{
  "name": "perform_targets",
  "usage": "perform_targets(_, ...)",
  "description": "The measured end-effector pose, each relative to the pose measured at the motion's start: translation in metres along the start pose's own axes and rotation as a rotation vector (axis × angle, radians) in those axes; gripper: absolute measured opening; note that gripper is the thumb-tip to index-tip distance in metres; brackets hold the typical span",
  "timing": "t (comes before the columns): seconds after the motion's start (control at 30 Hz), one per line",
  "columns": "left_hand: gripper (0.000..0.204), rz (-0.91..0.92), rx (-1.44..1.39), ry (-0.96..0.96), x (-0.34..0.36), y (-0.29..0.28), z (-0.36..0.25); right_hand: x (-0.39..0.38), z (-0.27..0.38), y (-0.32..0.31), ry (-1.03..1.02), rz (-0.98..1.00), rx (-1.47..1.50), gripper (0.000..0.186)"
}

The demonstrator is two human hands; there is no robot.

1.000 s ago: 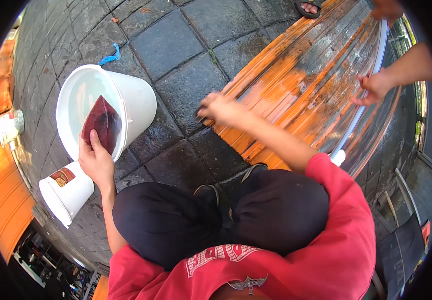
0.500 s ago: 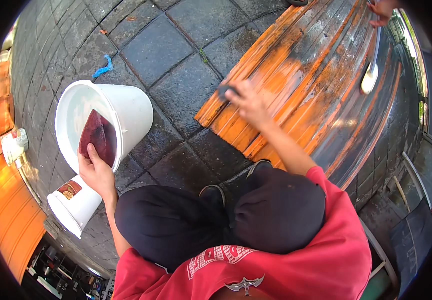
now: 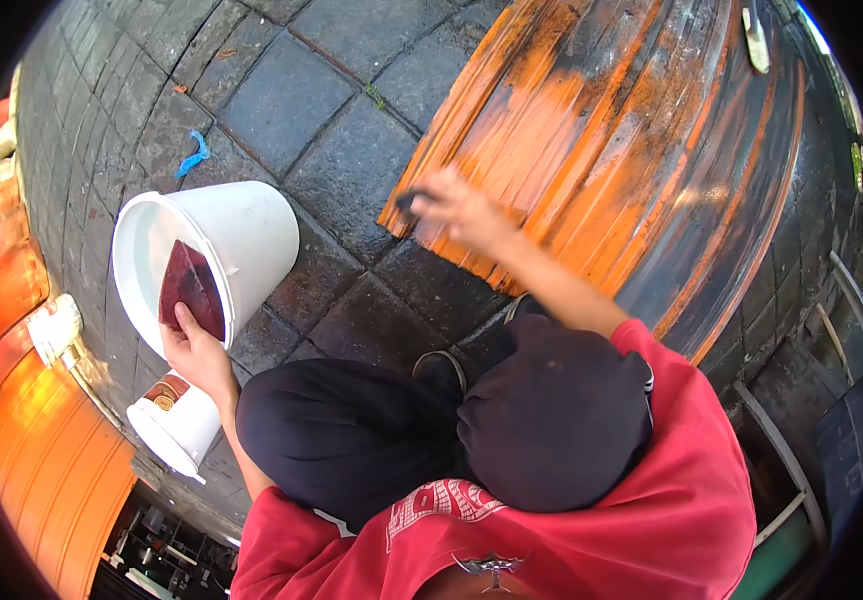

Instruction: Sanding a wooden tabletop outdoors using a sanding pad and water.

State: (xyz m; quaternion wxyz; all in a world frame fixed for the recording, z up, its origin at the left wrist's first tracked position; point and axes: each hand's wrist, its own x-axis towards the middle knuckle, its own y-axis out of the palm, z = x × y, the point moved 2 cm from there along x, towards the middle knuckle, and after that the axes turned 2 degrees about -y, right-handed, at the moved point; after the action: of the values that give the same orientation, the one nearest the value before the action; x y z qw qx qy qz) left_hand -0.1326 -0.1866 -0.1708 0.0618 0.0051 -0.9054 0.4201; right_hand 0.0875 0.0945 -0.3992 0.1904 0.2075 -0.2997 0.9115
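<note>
A: Looking down from the head camera, where does each hand sit?

B: The left hand [image 3: 195, 352] is at about nine o'clock, its grip clenched on a dark red sheet [image 3: 190, 293] that it presses against the inner wall of the white bucket [image 3: 242, 235]. The sheet stands tilted inside the bucket, with the thumb lying over its lower edge.

A: And the other one?

B: The right hand [image 3: 462, 210] is just above centre, towards twelve o'clock, on the lower left edge of the orange ribbed panel [image 3: 612, 130]. It is blurred; its grip is curled round a small dark piece [image 3: 408, 203] at the fingertips, touching the panel.

A: What lies around them?

B: The panel rests on dark paving stones [image 3: 282, 95], its paint worn to bare dark streaks. A smaller white tub [image 3: 177, 425] lies just beside the bucket at eight o'clock. A blue scrap [image 3: 195, 153] lies on the paving at eleven o'clock.
</note>
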Motion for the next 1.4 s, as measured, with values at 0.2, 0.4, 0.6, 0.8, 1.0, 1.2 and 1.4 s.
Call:
perform_targets(0.2,0.031,0.056,-0.048,-0.028,0.006,-0.016,0.020,-0.004,0.048,0.014,0.183,0.190,-0.142,0.047)
perform_targets(0.4,0.033,0.060,-0.022,-0.019,0.011,-0.006,0.014,0.063,-0.171,-0.234,0.582,-0.180,-0.863,0.023)
perform_targets(0.6,0.034,-0.018,0.137,-0.032,0.003,-0.008,0.007,0.059,-0.138,-0.136,0.441,-0.056,-0.876,0.034)
perform_targets(0.8,0.034,-0.031,0.053,-0.046,0.004,-0.012,0.003,0.089,-0.149,-0.189,0.423,-0.116,-0.990,0.039)
perform_targets(1.0,0.035,-0.044,0.166,0.046,0.008,-0.012,0.020,0.090,-0.161,-0.171,0.682,-0.033,-0.856,0.038)
perform_targets(1.2,0.036,-0.004,0.098,-0.017,0.008,-0.012,0.008,0.010,-0.060,-0.128,0.328,0.165,-0.554,0.055)
perform_targets(1.4,0.038,0.040,0.181,-0.057,0.009,-0.007,0.006,0.081,-0.222,-0.295,0.737,0.093,-0.960,0.043)
